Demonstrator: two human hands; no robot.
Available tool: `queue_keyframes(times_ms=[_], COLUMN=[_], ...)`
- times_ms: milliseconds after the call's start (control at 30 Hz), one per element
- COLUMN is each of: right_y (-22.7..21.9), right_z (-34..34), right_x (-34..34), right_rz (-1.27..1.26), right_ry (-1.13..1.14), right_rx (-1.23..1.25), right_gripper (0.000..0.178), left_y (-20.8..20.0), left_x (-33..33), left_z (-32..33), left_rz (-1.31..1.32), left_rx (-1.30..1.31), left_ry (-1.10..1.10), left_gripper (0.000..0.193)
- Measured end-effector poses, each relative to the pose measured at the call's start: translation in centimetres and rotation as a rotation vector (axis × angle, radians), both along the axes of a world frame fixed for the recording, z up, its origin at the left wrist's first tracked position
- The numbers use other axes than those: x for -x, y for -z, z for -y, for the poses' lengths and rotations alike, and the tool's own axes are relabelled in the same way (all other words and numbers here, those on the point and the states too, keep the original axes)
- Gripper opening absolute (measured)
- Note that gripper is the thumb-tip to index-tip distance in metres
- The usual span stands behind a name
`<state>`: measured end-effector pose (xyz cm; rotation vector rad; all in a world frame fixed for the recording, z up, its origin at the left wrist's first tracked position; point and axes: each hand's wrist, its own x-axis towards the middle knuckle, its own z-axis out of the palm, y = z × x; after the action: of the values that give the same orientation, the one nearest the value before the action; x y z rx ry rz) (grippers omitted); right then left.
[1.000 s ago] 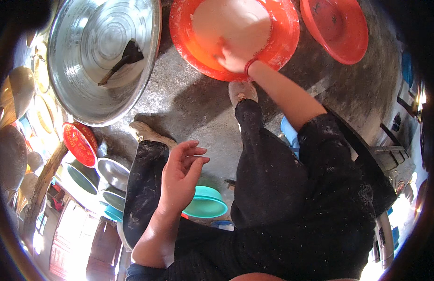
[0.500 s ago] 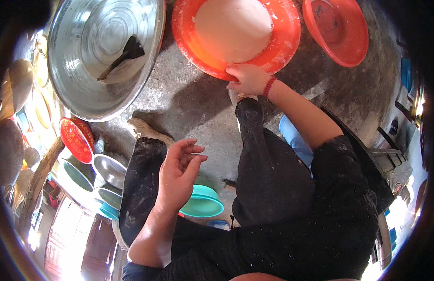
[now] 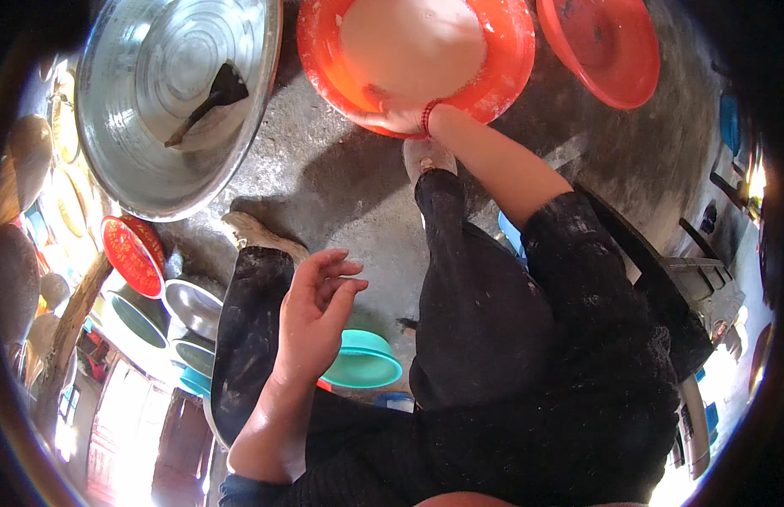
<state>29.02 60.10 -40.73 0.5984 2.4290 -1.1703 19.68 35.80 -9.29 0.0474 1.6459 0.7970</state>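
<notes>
A wide orange-red basin (image 3: 510, 80) sits on the floor ahead of me, its wall dusted white. A pale, smooth mass (image 3: 413, 46) lies in it; it looks like flour, but I cannot tell whether it is dry or wet. My right hand (image 3: 394, 122) is at the near inside wall of the basin, below the pale mass. Its fingers stretch to the left, somewhat blurred, with nothing visible in them. Over my lap, my left hand (image 3: 316, 313) hangs in the air, empty, fingers loosely bent and thumb apart.
A large metal basin (image 3: 117, 144) at the far left holds a dark scraper-like tool (image 3: 210, 101) with a handle. Another red basin (image 3: 620, 72) stands far right. A turquoise bowl (image 3: 366, 359) is between my legs; a red patterned bowl (image 3: 131, 253) and several others stand left. A wooden pole (image 3: 75, 321) leans there.
My right hand has let go of the near rim and moved left into the basin, its fingers now along the inner wall. The left hand stays almost still. The view has shifted slightly.
</notes>
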Motion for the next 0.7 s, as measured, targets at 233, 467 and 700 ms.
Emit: queue_keyframes(times_ms=[233, 467, 700], right_y=[-5.3, -2.4, -1.8], right_z=[-0.9, 3.1, 5.7], right_x=[-4.1, 1.4, 2.6], right_rz=[0.362, -0.177, 0.042], right_ry=[-0.037, 0.063, 0.249], right_rx=[-0.201, -0.212, -0.306], right_gripper=[0.090, 0.053, 0.028], left_y=[-0.5, 2.6, 20.4], left_x=[0.2, 0.0, 2.5], left_z=[-0.5, 0.8, -6.8], left_rz=[0.004, -0.050, -0.317], left_rx=[0.014, 0.015, 0.122], left_ry=[-0.010, 0.000, 0.058], left_gripper=[0.040, 0.035, 0.042])
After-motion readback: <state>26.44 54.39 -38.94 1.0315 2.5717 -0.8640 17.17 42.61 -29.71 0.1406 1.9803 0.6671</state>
